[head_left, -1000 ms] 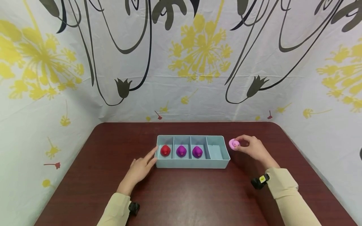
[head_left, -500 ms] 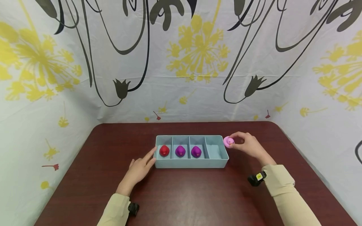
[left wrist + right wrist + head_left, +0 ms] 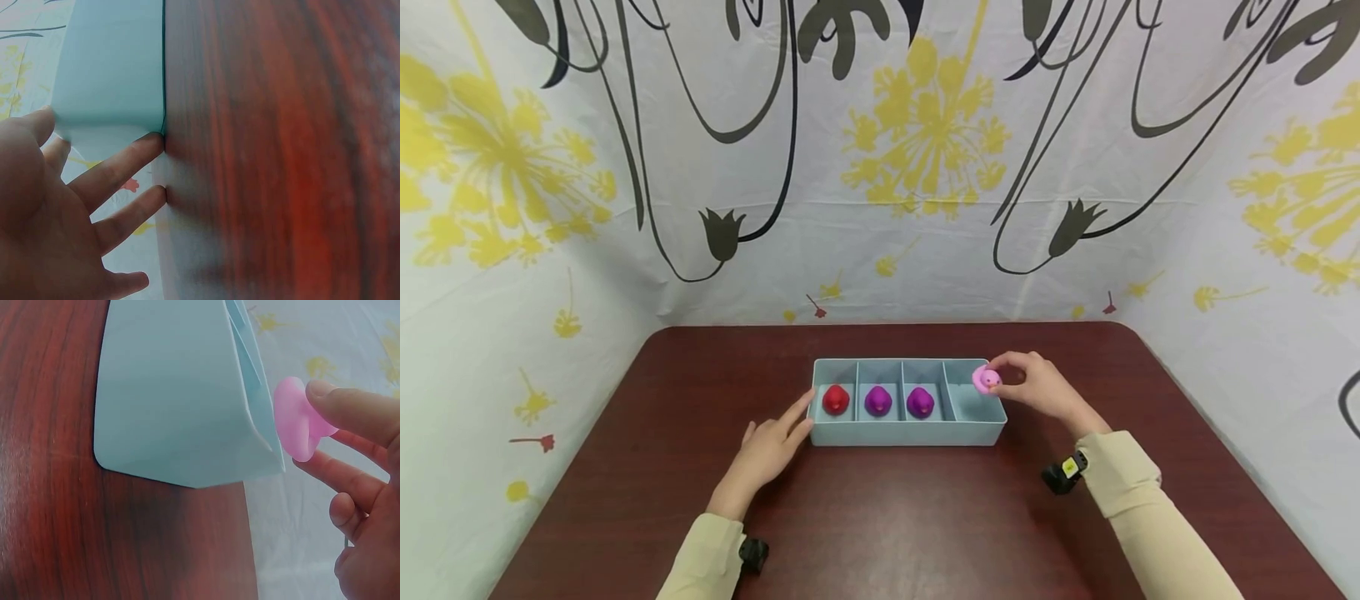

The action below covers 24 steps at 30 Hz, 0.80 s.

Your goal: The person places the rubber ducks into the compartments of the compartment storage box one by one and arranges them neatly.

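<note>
A light blue tray (image 3: 910, 435) with several compartments lies in the middle of the table. A red duck (image 3: 836, 400) and two purple ducks (image 3: 878, 401) (image 3: 921, 402) fill its three left compartments; the rightmost one holds nothing. My right hand (image 3: 1033, 387) pinches a pink duck (image 3: 987, 379) above the tray's right end; the right wrist view shows the pink duck (image 3: 294, 419) between thumb and fingers beside the tray wall (image 3: 175, 400). My left hand (image 3: 772, 443) rests flat on the table, fingers straight, fingertips (image 3: 150, 142) touching the tray's left end (image 3: 112, 69).
The dark red wooden table (image 3: 880, 517) has rounded far corners. Patterned white fabric walls (image 3: 880, 167) close it in at the back and both sides. Small black wrist devices (image 3: 1060, 473) sit on both sleeves.
My right hand has carried the pink duck leftward, from beside the tray's right end to above its rightmost compartment. The left hand has stayed against the tray.
</note>
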### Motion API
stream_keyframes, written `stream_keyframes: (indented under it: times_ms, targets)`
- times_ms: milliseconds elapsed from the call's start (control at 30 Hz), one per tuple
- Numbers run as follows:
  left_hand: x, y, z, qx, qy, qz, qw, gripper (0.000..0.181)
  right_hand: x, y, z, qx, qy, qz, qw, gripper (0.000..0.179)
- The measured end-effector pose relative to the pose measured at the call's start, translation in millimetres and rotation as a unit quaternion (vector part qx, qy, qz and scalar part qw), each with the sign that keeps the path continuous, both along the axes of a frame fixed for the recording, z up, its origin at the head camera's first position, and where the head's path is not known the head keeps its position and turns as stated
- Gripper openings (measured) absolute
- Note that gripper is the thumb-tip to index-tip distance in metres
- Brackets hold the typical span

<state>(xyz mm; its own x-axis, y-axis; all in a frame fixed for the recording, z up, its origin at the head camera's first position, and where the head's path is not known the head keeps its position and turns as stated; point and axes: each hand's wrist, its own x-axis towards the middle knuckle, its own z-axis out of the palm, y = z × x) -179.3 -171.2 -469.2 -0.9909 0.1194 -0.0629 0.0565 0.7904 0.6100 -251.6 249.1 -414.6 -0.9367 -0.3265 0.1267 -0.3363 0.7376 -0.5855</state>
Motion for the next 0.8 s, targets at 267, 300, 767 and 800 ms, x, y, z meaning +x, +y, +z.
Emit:
stream_keyframes:
  times_ms: [267,300,767,800]
  targets:
    - [0.5,-1.3,0.4,0.001,0.001,-0.004,1.0000,0.054,-2.1,-14.2,-6.2,0.012,-0.004,0.010,0.9999,0.032]
    - [0.6,-1.4,0.8,0.001,0.002,-0.005,1.0000,0.055,-2.6,-15.8,-7.5,0.017,-0.003,0.011,0.9998,0.031]
    - [-0.3,-1.6,-0.8,0.012,0.004,-0.005,0.9999,0.054,-8.5,-26.1,-27.6,0.081,0.019,0.019,0.9964,0.025]
    - [-0.5,-1.8,-1.1,0.014,0.004,-0.004,0.9999,0.054,-9.2,-26.8,-28.5,0.084,0.020,0.021,0.9960,0.025]
